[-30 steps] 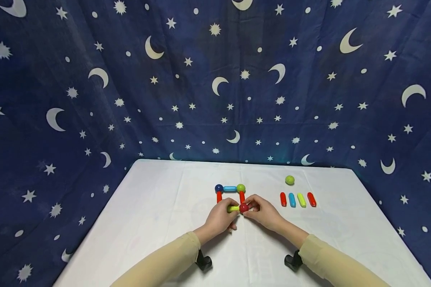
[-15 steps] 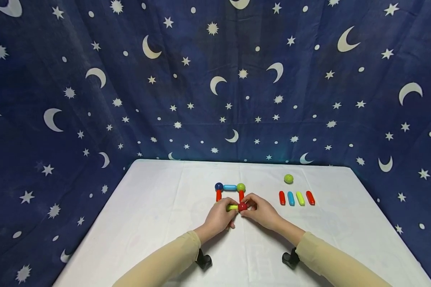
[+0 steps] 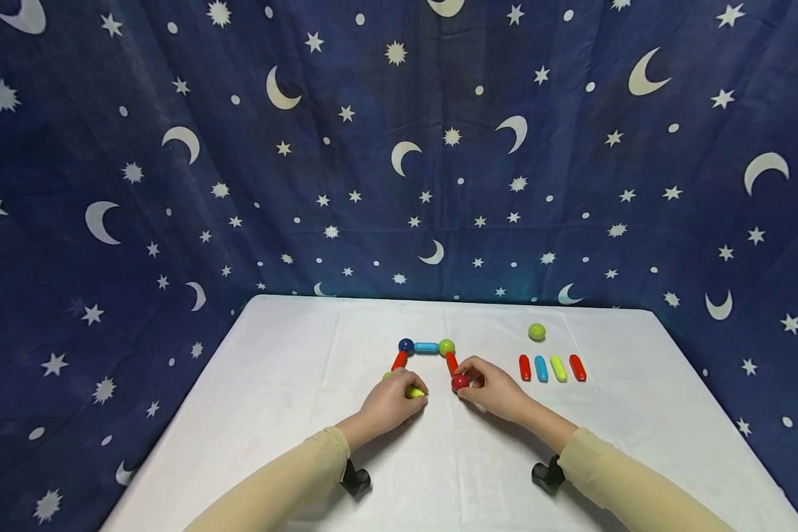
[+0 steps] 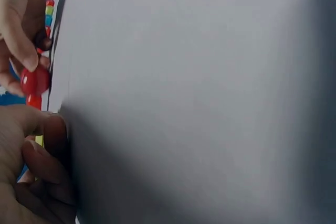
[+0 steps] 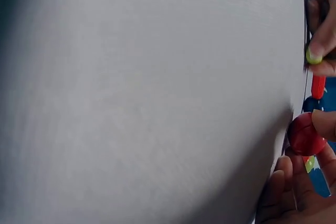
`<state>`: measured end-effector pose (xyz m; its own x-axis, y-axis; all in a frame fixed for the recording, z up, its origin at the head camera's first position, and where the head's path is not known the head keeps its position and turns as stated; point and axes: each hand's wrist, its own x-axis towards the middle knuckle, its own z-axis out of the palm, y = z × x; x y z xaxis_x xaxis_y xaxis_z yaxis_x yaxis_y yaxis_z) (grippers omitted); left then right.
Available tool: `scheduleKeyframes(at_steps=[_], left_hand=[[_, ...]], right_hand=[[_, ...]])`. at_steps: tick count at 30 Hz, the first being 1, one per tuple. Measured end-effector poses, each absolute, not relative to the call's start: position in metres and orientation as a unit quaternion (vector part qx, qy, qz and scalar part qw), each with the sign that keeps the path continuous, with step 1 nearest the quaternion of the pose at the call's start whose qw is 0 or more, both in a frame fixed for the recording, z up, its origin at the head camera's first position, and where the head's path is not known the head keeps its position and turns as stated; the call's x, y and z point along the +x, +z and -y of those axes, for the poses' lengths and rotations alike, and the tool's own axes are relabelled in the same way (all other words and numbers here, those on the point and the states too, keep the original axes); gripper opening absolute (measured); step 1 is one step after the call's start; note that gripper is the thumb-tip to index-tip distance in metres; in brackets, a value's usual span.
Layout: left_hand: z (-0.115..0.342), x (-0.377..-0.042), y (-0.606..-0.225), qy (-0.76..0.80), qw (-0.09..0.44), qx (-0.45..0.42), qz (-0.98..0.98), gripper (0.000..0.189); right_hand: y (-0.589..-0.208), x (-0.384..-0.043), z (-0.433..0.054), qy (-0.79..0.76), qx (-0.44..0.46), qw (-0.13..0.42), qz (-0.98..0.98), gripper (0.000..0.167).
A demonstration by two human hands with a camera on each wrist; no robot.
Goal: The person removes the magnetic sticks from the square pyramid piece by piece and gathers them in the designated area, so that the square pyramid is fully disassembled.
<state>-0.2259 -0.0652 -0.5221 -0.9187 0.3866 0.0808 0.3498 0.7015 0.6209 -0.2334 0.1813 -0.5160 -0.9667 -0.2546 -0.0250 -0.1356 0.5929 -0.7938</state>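
Observation:
My left hand (image 3: 387, 405) pinches a yellow-green rod (image 3: 415, 392) low over the table, its free end pointing right. A bit of a green ball (image 3: 387, 375) peeks out behind that hand. Between thumb and fingers, my right hand (image 3: 495, 388) grips a red ball (image 3: 459, 382), seen close in the right wrist view. From the red ball, a red rod (image 3: 451, 363) runs back to a green ball (image 3: 446, 346). A light blue rod (image 3: 427, 347) links this to a dark blue ball (image 3: 406, 346). Another red rod (image 3: 400, 360) slants from there toward my left hand. A gap separates the yellow-green rod from the red ball.
To the right lie a red rod (image 3: 524, 368), a light blue rod (image 3: 541, 369), a yellow-green rod (image 3: 558, 369) and another red rod (image 3: 577, 367) in a row. Behind them sits a loose green ball (image 3: 536, 332). A starry blue curtain (image 3: 372, 222) hangs behind the white table (image 3: 292, 369).
The yellow-green rod's end has come away from the red ball. My left hand has shifted left with the rod, my right hand slightly right with the ball; both red rods now splay outward.

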Motion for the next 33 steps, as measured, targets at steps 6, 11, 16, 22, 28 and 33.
scheduleKeyframes(at_steps=[6,11,16,22,28,33], left_hand=[[0.086,-0.223,-0.519,0.331,0.052,0.209,-0.919,0.006],[0.100,-0.218,-0.516,0.332,0.055,0.215,-0.917,0.007],[0.110,-0.207,-0.516,0.341,0.063,0.218,-0.912,0.007],[0.108,-0.190,-0.513,0.362,0.095,0.224,-0.900,0.018],[0.094,-0.181,-0.490,0.376,0.159,0.206,-0.890,0.038],[0.084,-0.210,-0.467,0.322,0.104,0.254,-0.906,0.032]], right_hand=[[-0.514,-0.235,-0.182,-0.413,-0.102,0.058,-0.903,0.031],[-0.511,-0.240,-0.184,-0.397,-0.085,0.046,-0.912,0.028],[-0.506,-0.246,-0.189,-0.377,-0.099,0.046,-0.920,0.027],[-0.507,-0.258,-0.193,-0.369,-0.101,0.051,-0.923,0.031],[-0.509,-0.269,-0.192,-0.369,-0.122,0.045,-0.920,0.036],[-0.511,-0.279,-0.190,-0.374,-0.135,0.047,-0.917,0.036]])
